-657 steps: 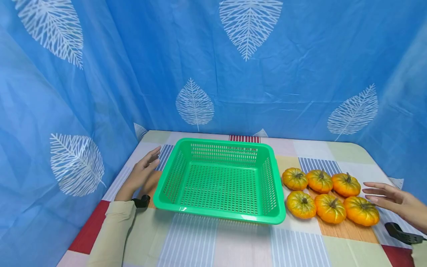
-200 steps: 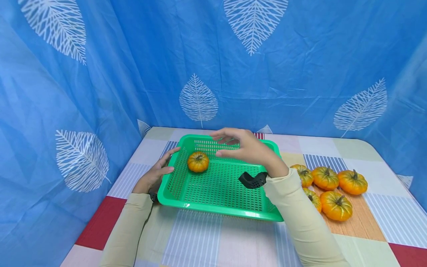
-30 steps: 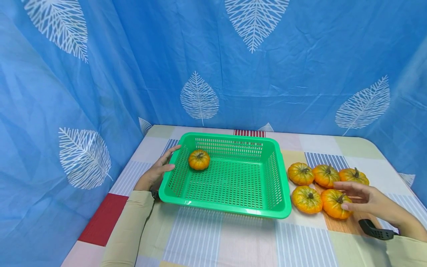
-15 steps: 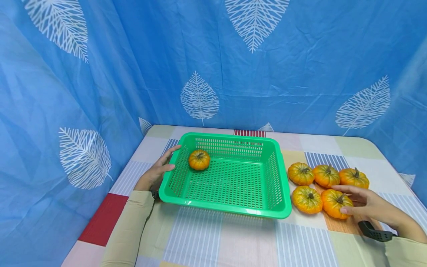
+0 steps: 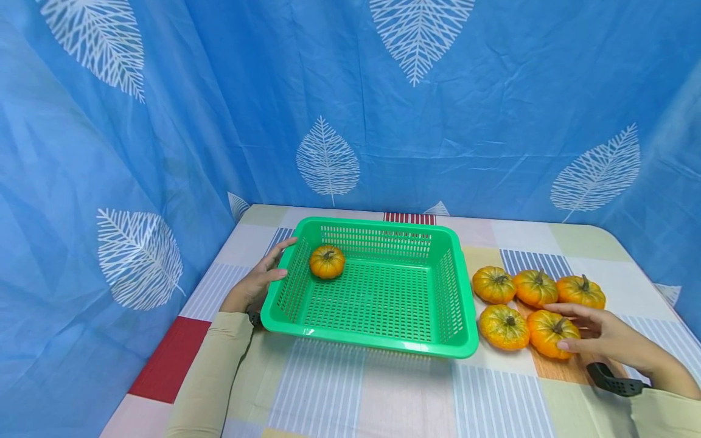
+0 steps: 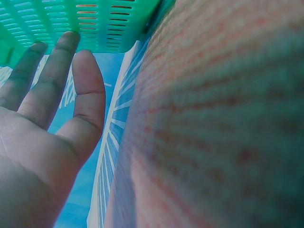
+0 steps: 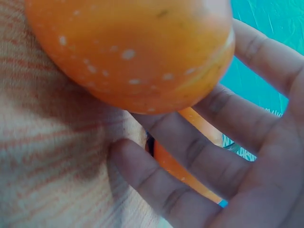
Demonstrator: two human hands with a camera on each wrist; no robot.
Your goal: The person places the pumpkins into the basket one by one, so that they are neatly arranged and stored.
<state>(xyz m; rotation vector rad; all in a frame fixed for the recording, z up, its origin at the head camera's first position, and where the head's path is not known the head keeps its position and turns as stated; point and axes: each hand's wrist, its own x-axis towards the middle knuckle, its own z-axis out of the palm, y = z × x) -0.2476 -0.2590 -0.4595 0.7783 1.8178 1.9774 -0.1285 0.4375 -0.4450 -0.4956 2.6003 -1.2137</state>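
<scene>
In the head view a green basket [image 5: 383,348] holds one small orange pumpkin [image 5: 327,262] near its left end. My left hand [image 5: 256,281] is at the basket's left side, fingers spread; the left wrist view shows its fingertips against the slotted wall [image 6: 102,28]. On the right, my right hand [image 5: 608,331] has its fingers curved round the far and right sides of the front right pumpkin [image 5: 552,334], thumb at the near side. In the right wrist view that pumpkin [image 7: 137,52] rests on the cloth, with the fingers of my right hand [image 7: 228,156] bent around it.
Several more pumpkins sit close by: one [image 5: 504,328] to the left, and a back row of three [image 5: 494,285], [image 5: 536,288], [image 5: 580,292]. A checked cloth [image 5: 405,395] covers the table; a blue leaf-patterned curtain [image 5: 438,152] hangs behind and at the left.
Over the last second my right hand has lowered slightly and its fingers have come in around the front right pumpkin. Earlier it was over the basket. The left hand stays put.
</scene>
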